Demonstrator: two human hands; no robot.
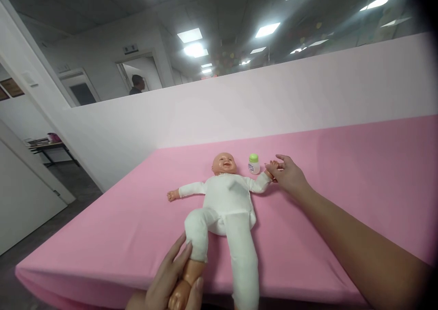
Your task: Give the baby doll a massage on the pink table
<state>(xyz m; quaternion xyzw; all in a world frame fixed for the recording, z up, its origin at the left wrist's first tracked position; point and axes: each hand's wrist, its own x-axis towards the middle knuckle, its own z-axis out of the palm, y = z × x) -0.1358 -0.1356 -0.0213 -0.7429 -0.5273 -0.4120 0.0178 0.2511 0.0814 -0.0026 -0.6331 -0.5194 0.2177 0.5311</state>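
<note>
The pink-covered desk (137, 219) supports the doll (227, 196), face up. Left grip (174, 269): partly closed around its lower leg. Right grip (289, 173): thumb and fingers closed on its hand, near the green-capped jar (253, 165). Apply light pressure; respect joint direction.

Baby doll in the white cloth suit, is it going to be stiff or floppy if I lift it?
The baby doll may well flop at the hips, where its white cloth creases. Its glossy head looks like hard plastic, so it would likely keep its shape. The bare lower leg shines too, so it could feel slightly slippery.
</note>
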